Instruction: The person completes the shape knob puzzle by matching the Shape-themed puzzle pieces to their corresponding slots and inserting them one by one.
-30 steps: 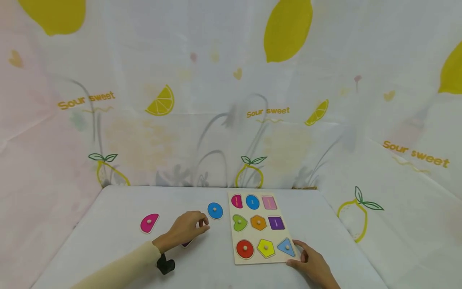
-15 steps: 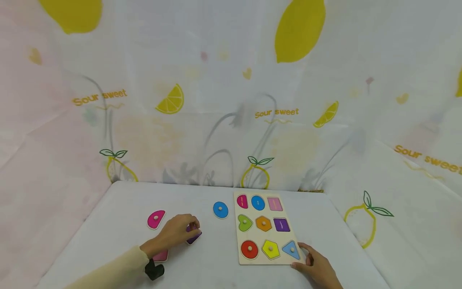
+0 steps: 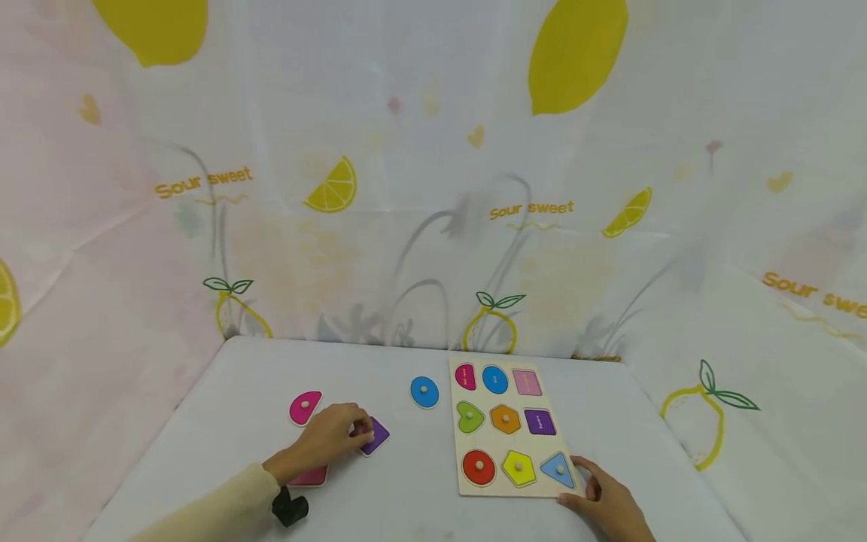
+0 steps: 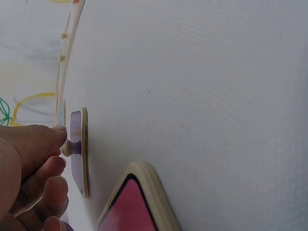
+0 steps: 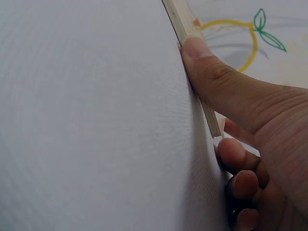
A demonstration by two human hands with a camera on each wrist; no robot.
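Purple piece [image 3: 380,436], left grip [image 3: 333,434] pinching its knob [image 4: 73,147]

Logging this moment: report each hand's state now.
Left hand: at the knob of the purple square; cannot tell if its grip is closed.
Right hand: holding the board by a corner.

Soft, muted light falls evenly over the bench [image 3: 393,497] and the cloth [image 3: 406,150], leaving both greyish. The wrist views are dimmer. In the right one, a dark shadow pools under the fingers [image 5: 243,185], lower right of centre. In the left one, lens distortion bows the board [image 4: 72,38] at upper left, and the cloth beyond is blurred.
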